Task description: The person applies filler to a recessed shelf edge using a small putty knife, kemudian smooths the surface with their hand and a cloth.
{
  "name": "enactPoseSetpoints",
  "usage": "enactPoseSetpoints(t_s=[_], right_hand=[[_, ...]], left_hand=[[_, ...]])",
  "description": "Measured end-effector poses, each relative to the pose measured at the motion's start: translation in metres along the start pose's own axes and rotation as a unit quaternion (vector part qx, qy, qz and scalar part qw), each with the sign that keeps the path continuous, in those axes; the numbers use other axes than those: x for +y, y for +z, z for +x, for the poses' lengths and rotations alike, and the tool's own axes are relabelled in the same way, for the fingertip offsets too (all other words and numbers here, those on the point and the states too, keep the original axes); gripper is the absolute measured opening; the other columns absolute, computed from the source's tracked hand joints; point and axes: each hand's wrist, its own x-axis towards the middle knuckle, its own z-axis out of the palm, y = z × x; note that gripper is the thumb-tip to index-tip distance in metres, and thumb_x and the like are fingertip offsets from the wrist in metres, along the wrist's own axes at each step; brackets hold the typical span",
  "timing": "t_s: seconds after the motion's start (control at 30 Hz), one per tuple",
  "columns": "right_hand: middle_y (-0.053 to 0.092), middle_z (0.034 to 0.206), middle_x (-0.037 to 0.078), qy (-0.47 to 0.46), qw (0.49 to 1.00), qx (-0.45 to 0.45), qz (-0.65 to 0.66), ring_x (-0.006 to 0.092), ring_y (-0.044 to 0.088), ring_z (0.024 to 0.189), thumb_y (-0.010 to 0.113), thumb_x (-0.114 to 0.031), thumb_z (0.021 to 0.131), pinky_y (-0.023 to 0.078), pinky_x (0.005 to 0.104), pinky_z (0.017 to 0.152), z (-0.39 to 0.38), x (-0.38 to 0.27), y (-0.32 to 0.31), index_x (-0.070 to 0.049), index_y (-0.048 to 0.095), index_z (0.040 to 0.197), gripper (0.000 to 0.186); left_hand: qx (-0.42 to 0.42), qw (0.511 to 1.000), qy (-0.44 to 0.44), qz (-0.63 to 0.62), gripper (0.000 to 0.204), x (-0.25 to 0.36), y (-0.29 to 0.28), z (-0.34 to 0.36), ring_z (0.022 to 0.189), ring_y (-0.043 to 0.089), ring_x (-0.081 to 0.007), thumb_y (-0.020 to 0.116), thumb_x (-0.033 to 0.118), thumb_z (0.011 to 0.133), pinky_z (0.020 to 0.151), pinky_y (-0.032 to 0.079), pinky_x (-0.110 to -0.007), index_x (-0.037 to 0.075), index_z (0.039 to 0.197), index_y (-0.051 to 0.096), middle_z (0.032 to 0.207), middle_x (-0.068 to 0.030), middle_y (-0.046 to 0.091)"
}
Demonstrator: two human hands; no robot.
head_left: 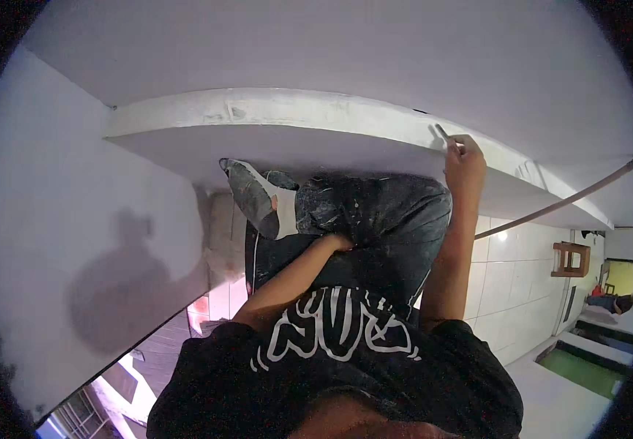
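Black shirt, tool in grip

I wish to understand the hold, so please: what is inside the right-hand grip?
One end of a slim tool sticks out of the right-hand grip, by the white band. The part inside is covered, so its full shape cannot be seen.

- Ledge before the person, right hand near its right part
- Left hand on the trousers
- Wall on the left
- Pole and stool off right, the stool seemingly on the floor
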Motion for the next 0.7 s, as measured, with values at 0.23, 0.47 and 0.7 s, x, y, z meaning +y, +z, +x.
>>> enactPoseSetpoints(t_s=[0.23, 0.47, 0.7], right_hand=[[0.068, 0.086, 0.018, -0.086, 0.995, 0.024, 0.05, 0.035, 0.066, 0.076, 0.062, -0.014, 0.091, 0.052, 0.0418, 0.071, -0.033, -0.02, 0.027, -0.014, 0.067, 0.122, 0.032], [0.07, 0.089, 0.019, -0.078, 0.992, 0.09, -0.029, 0.0334, 0.068, 0.081, 0.06, -0.02, 0.091, 0.051, 0.0433, 0.072, -0.027, -0.002, 0.018, -0.011, 0.071, 0.116, 0.028], [0.07, 0.092, 0.02, 0.011, 0.999, 0.013, -0.04, 0.0392, 0.067, 0.085, 0.062, -0.023, 0.088, 0.053, 0.046, 0.076, -0.01, -0.049, 0.036, -0.009, 0.071, 0.112, 0.029]], left_hand=[[0.001, 1.0, -0.005, -0.006, 0.063, 0.0, -0.009, 0.006, 0.142, 0.024, -0.0244, 0.062, 0.032, 0.094, 0.118, 0.017, -0.04, 0.012, 0.147, 0.035, 0.156, -0.0084, 0.026], [0.01, 1.0, -0.02, -0.015, 0.062, -0.002, -0.004, -0.003, 0.142, 0.026, -0.0244, 0.062, 0.032, 0.093, 0.117, 0.018, -0.04, 0.012, 0.146, 0.036, 0.155, -0.0087, 0.028], [0.0, 0.999, -0.032, -0.002, 0.061, 0.003, -0.006, -0.003, 0.141, 0.027, -0.0245, 0.062, 0.033, 0.093, 0.117, 0.019, -0.04, 0.011, 0.145, 0.038, 0.154, -0.0089, 0.029]])
